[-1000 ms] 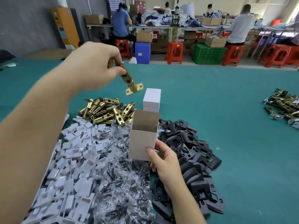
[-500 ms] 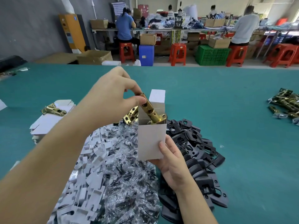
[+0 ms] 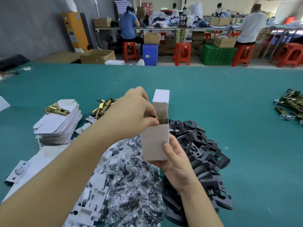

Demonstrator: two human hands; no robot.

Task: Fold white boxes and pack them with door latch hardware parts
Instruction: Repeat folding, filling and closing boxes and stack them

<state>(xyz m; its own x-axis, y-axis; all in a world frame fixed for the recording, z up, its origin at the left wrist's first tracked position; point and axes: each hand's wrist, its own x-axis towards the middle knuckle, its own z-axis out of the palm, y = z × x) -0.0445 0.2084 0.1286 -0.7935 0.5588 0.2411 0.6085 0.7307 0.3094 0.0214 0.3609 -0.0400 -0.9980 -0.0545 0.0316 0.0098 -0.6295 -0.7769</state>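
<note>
My right hand grips an upright white box from below, its top flaps open. My left hand is at the box's mouth, its fingertips pinching a brass latch that is almost wholly inside; only its tip shows. A pile of brass latches lies behind my left hand. One more latch rests on a stack of flat white box blanks.
Black strike plates are heaped to the right of the box, bagged screws in front, white card inserts at the lower left. More latches lie at the far right. People work at benches beyond the green table.
My left hand has lowered the brass latch from above the box down into it, so that nearly all of it is now hidden. The head camera has also shifted.
</note>
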